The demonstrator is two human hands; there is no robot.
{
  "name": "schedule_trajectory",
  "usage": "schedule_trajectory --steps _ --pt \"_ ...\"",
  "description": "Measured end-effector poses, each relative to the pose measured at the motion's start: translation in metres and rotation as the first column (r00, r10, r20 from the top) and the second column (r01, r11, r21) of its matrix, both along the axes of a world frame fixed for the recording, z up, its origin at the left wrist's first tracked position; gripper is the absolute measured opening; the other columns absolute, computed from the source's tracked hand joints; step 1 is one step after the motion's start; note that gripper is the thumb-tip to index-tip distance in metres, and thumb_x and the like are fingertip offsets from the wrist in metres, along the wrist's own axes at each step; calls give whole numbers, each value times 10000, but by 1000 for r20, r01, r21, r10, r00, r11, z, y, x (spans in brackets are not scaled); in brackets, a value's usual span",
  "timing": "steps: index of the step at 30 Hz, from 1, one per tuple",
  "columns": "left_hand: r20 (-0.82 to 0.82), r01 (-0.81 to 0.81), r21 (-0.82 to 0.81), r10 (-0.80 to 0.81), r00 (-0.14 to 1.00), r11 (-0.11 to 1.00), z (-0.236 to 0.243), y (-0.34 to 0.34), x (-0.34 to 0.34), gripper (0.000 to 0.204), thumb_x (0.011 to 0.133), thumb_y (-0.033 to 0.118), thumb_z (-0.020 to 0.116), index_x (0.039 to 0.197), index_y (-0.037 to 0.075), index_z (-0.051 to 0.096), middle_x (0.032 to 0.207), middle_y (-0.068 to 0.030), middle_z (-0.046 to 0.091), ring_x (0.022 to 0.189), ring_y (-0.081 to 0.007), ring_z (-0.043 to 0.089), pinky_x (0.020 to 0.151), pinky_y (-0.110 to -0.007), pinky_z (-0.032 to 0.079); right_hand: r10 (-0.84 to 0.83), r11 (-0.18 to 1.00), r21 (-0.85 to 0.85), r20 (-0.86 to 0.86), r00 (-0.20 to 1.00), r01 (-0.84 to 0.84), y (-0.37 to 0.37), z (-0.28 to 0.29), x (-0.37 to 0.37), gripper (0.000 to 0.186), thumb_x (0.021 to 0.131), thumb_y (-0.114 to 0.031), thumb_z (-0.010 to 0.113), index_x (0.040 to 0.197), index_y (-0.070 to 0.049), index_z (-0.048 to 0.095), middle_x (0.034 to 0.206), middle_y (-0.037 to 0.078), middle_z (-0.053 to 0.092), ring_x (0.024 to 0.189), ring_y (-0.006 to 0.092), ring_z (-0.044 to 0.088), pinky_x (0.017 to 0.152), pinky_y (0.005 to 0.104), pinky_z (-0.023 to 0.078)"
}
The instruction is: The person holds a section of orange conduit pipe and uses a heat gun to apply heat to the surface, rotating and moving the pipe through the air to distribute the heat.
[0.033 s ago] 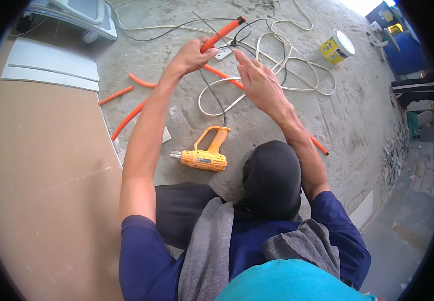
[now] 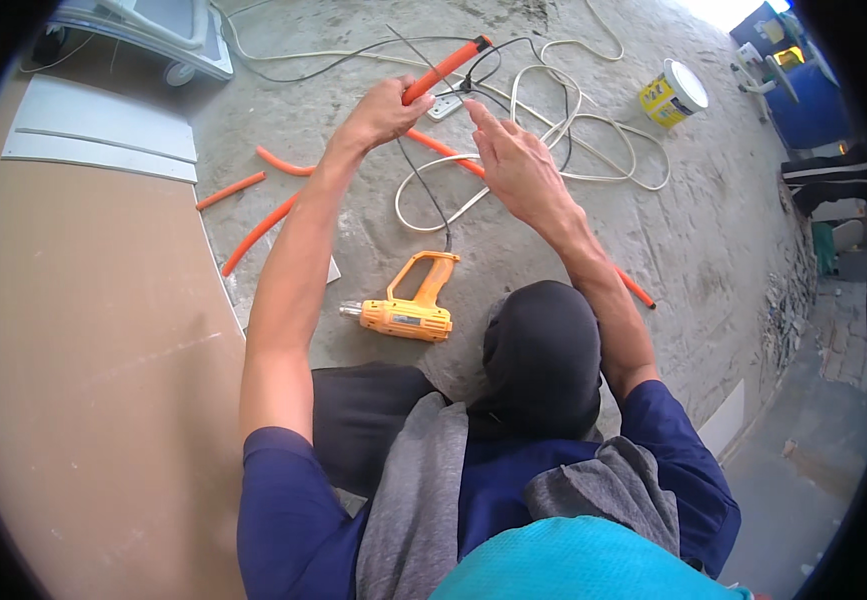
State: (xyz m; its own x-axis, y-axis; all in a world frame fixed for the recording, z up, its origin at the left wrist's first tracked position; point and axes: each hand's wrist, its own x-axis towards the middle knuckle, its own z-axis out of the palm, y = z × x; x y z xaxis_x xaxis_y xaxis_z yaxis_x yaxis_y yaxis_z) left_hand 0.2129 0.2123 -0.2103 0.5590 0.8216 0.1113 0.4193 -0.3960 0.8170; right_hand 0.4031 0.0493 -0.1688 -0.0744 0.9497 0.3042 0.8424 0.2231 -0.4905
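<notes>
My left hand (image 2: 383,112) grips an upright-slanting orange tube (image 2: 443,70), dark at its top end, with a thin dark rod or wire (image 2: 413,50) crossing it. My right hand (image 2: 513,165) is just below and right, fingers extended and slightly apart, index tip near that wire; whether it touches is unclear. A white power strip (image 2: 446,106) with a black plug lies beyond my hands. A yellow heat gun (image 2: 403,318) rests on the floor before my folded legs. Other orange tubes (image 2: 258,240) lie around, partly hidden by my arms.
Looped white cables (image 2: 633,160) and dark cords spread over the rough concrete floor (image 2: 693,250). Tan board (image 2: 83,350) and white panels (image 2: 93,145) are at left, below a wheeled trolley (image 2: 203,60). A white-lidded bucket (image 2: 673,95), blue containers (image 2: 803,105) and rubble (image 2: 788,310) are at right.
</notes>
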Motion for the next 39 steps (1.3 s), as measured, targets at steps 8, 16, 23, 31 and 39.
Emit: schedule_trajectory --steps 8,16,23,31,39 --pt "-283 -240 -96 205 937 966 -2 2 30 469 892 481 692 775 27 697 675 -103 664 641 -229 654 615 -401 502 -7 997 -81 43 999 10 -1 2 -6 413 1050 -194 481 1444 -72 509 1002 255 680 853 455 684 762 544 534" --pt "-455 -439 148 455 765 886 -17 -8 39 423 901 427 628 988 42 779 931 -231 752 924 -399 737 825 -482 593 27 999 -25 18 999 -27 24 -25 2 352 1038 -180 487 1376 -83 513 928 278 678 807 482 680 710 564 529" --pt "-554 -444 164 454 698 881 -26 -17 30 396 902 386 645 1056 46 775 981 -232 755 965 -387 737 841 -483 589 47 991 -125 -21 999 -49 -15 -41 12 354 1029 -166 497 1375 -90 509 925 269 680 826 473 676 717 552 526" --pt "-611 -360 139 366 702 922 -37 -28 62 313 870 311 663 1019 68 793 999 -197 765 978 -354 745 863 -452 590 37 993 -112 -41 998 -41 -5 -61 30 376 1009 -133 503 1381 -82 512 932 255 686 797 463 678 703 555 525" --pt "-587 -327 118 331 739 938 -38 -34 82 302 874 281 641 998 47 785 1001 -218 759 996 -351 742 859 -455 589 -5 999 -34 -54 999 3 -8 -77 46 375 1008 -131 494 1376 -64 524 937 268 693 823 469 685 703 545 533"
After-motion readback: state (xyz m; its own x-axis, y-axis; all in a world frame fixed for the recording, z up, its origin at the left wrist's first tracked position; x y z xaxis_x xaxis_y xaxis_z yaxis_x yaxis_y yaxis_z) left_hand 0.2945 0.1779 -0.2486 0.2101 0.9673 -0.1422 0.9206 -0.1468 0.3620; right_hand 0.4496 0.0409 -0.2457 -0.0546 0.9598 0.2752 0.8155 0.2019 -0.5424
